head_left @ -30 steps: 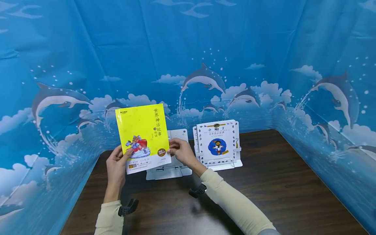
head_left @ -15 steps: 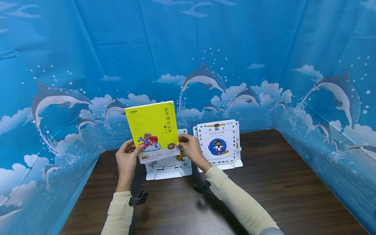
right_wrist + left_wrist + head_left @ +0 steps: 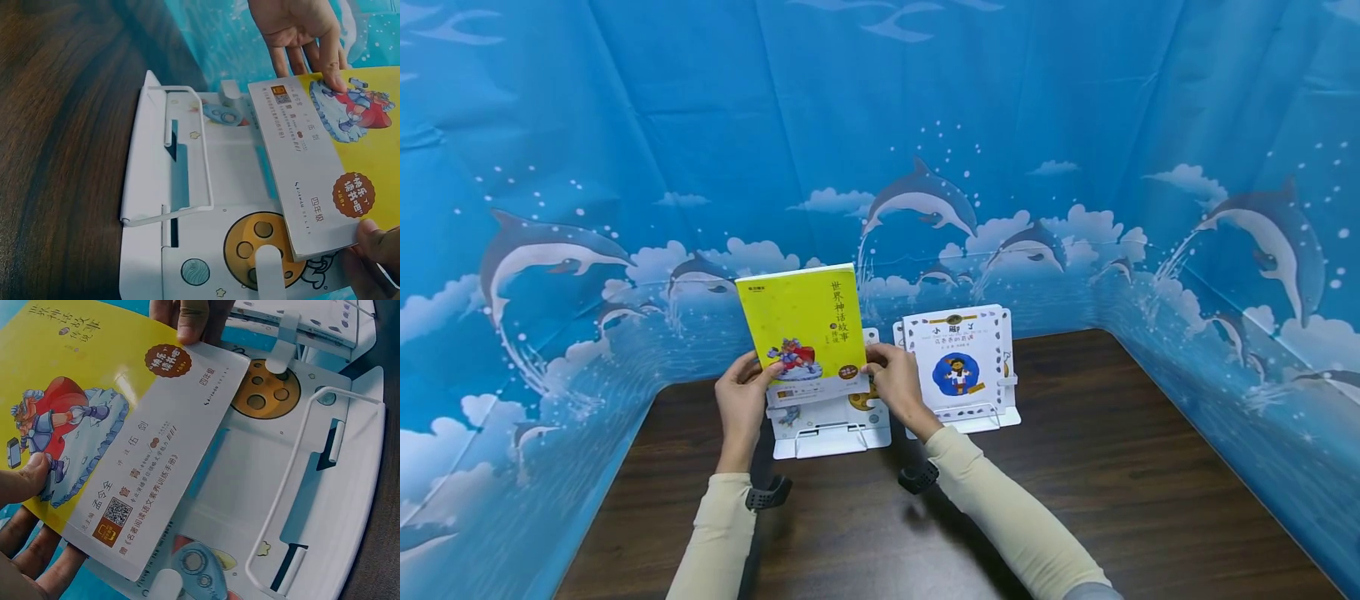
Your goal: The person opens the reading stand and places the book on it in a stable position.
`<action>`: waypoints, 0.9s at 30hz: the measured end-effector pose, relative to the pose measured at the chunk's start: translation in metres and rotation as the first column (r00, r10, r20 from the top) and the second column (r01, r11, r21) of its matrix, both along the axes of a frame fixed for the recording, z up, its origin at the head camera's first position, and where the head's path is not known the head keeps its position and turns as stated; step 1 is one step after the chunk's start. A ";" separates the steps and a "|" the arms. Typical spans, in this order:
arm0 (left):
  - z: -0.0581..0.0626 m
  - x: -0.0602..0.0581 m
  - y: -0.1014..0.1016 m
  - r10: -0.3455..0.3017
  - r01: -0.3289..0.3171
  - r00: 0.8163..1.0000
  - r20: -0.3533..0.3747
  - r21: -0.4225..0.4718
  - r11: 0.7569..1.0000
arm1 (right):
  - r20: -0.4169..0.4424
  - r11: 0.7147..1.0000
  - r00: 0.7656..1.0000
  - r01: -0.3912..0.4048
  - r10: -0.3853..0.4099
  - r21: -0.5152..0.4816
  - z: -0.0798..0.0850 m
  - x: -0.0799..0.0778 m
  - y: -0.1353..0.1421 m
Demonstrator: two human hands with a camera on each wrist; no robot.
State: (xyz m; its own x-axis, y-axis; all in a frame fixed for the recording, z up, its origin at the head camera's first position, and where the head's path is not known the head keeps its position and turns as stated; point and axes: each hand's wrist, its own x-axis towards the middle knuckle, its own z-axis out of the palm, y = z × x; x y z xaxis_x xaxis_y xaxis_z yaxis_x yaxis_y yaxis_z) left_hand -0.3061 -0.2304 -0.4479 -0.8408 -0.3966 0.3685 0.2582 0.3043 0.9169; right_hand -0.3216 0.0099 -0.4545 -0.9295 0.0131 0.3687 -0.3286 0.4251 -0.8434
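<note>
Both hands grip a yellow book (image 3: pixel 797 325) with a white lower band and a cartoon figure on its cover. My left hand (image 3: pixel 745 404) pinches its lower left edge, thumb on the front and fingers behind. At the lower right edge my right hand (image 3: pixel 897 383) holds it the same way. The book hovers, slightly tilted, just in front of a white metal book stand (image 3: pixel 831 437). In the left wrist view the stand's wire page holder (image 3: pixel 275 487) stands below the book's bottom edge, apart from it. An orange moon print (image 3: pixel 259 240) shows on the stand's back plate.
To the right, a second white stand holds an upright white picture book (image 3: pixel 957 367), close beside my right hand. Both stands rest on a dark wooden table (image 3: pixel 1075 467). A blue dolphin-printed cloth (image 3: pixel 775 125) surrounds the table's back and sides.
The yellow book has moved right and come over the left stand, with both hands carrying it. Its top leans back more, showing the top page edge. The right-hand stand and its book have stayed still.
</note>
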 end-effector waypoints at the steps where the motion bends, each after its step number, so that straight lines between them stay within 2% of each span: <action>1: -0.001 -0.001 0.000 -0.002 0.002 1.000 0.004 -0.003 1.000 | -0.007 1.000 1.000 0.003 -0.003 0.007 -0.001 0.000 0.000; 6: -0.007 -0.001 -0.002 -0.003 0.003 0.999 0.050 -0.006 1.000 | -0.057 0.998 0.998 0.033 -0.029 0.062 -0.006 0.002 -0.001; 10: -0.011 0.000 -0.004 0.019 -0.015 0.997 0.080 -0.048 0.999 | -0.099 0.994 0.994 0.057 -0.048 0.090 -0.012 0.005 0.000; 17: -0.022 0.000 -0.007 0.063 -0.051 0.996 0.057 -0.195 0.979 | -0.124 0.986 0.991 0.071 -0.053 0.149 -0.021 0.009 0.002; 23: -0.026 -0.001 -0.009 0.083 -0.074 0.996 0.029 -0.230 0.970 | -0.147 0.976 0.988 0.087 -0.058 0.202 -0.026 0.011 0.000; 27: -0.027 0.000 -0.009 0.085 -0.076 0.996 0.032 -0.214 0.974 | -0.145 0.966 0.987 0.101 -0.067 0.239 -0.028 0.013 -0.003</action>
